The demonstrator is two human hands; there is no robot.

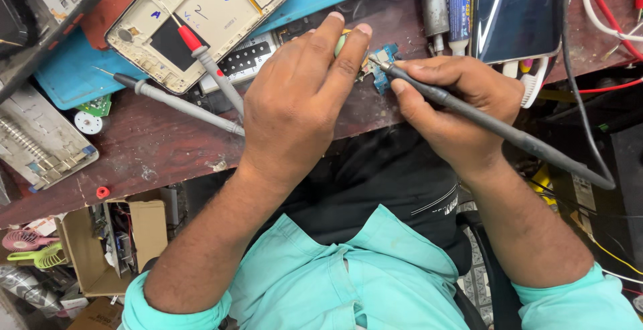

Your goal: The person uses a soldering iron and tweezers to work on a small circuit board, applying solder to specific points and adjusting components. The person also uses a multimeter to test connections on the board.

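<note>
Reddish-brown wood workbench [167, 149], scuffed, cluttered. Blue mat [67, 69] at upper left carries a pale phone midframe [201, 15]; two grey multimeter probes [201, 58], one red-collared, lie across it. Dark phone screen [516, 8] and adhesive tubes [445, 8] sit at upper right. Left hand [301, 102] covers most of the work, fingers pressed together, tips pinning something down. Small blue circuit board [384, 69] lies at bench edge between both hands, mostly hidden. Right hand [455, 109] pinches a grey soldering iron [495, 129], tip touching the board.

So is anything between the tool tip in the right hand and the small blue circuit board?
Nothing visible: the right hand holds the grey soldering tool with its tip at the blue circuit board; the left hand presses beside it.
</note>
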